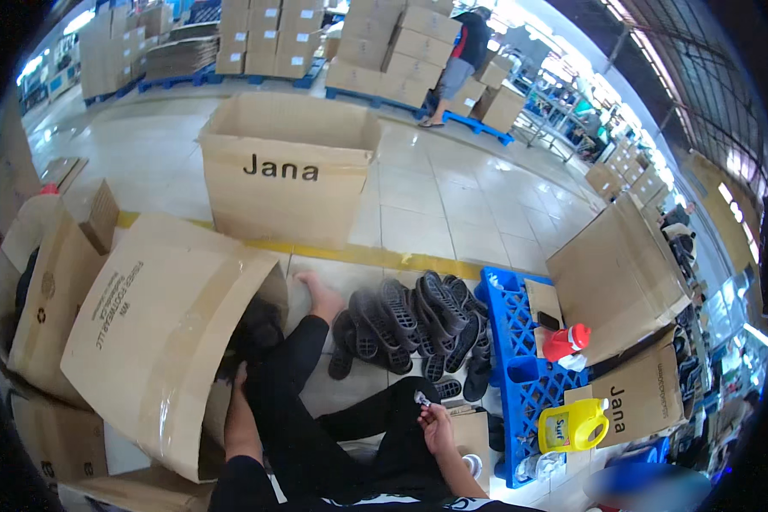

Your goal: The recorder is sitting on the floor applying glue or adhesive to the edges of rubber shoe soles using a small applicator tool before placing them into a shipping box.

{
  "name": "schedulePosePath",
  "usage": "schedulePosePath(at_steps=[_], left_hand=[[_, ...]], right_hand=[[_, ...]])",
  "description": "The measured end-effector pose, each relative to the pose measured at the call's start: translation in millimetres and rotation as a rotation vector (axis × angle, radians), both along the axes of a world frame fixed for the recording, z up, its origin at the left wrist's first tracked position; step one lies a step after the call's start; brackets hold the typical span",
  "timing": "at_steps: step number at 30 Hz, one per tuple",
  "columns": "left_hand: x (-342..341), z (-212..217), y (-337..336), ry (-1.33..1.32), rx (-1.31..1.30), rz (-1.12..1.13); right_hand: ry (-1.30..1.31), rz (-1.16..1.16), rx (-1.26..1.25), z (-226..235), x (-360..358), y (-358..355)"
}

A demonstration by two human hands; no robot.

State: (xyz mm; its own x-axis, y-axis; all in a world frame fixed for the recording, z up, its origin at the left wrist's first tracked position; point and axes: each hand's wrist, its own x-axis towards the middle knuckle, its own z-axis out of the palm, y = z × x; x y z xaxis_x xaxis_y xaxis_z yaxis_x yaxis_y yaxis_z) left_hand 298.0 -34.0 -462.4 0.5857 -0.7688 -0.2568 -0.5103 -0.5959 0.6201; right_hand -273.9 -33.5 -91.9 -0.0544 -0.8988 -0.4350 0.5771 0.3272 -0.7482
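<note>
A large cardboard box lies tipped on its side at my left, its mouth turned toward my legs. My left hand reaches into that mouth next to dark footwear; its fingers are hidden in shadow. Over my right knee, my right hand is closed in a pinch on a small silver-and-white object, too small to name. Beyond my legs, several black slip-on shoes with holed soles lie piled on the tiled floor, many of them soles outward.
An open carton stands ahead. At right, a blue plastic pallet bears a yellow jug, a red bottle, a phone and a clear plastic container. Another person stands by stacked boxes far off.
</note>
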Motion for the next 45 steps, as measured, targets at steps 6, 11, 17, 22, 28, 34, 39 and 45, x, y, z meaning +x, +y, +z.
schedulePosePath(at_steps=[6,11,17,22,28,34,39,45], left_hand=[[-87.9,14.3,95.2,0.844,-0.254,0.394],[-79.2,188.2,137.2,1.177,-0.393,0.669],[-159.2,350.3,186.5,0.211,-0.354,0.209],[-188.7,461.1,153.7,-0.274,-0.060,0.072],[-200.8,541.7,126.2,-0.660,-0.459,-0.337],[-236.7,571.7,102.6,-0.073,-0.855,-0.406],[-271.6,516.8,40.4,0.949,-1.270,-0.291],[-411.4,484.2,21.7,1.304,-0.173,0.075]], right_hand=[[0.023,-0.051,-0.023,-3.2,-11.1,-3.0],[-0.008,-0.019,-0.013,-12.2,-10.1,-3.4],[-0.277,-0.055,0.016,-11.9,-16.4,-9.0],[-0.481,-0.175,0.038,-15.2,-35.2,-2.5],[-0.613,-0.373,0.014,-10.2,-50.0,12.4],[-0.492,-0.508,-0.026,-55.8,-127.4,62.6],[-0.364,-0.318,-0.124,-78.0,-215.7,128.5],[0.674,-0.491,0.403,-100.0,-260.0,175.8]])
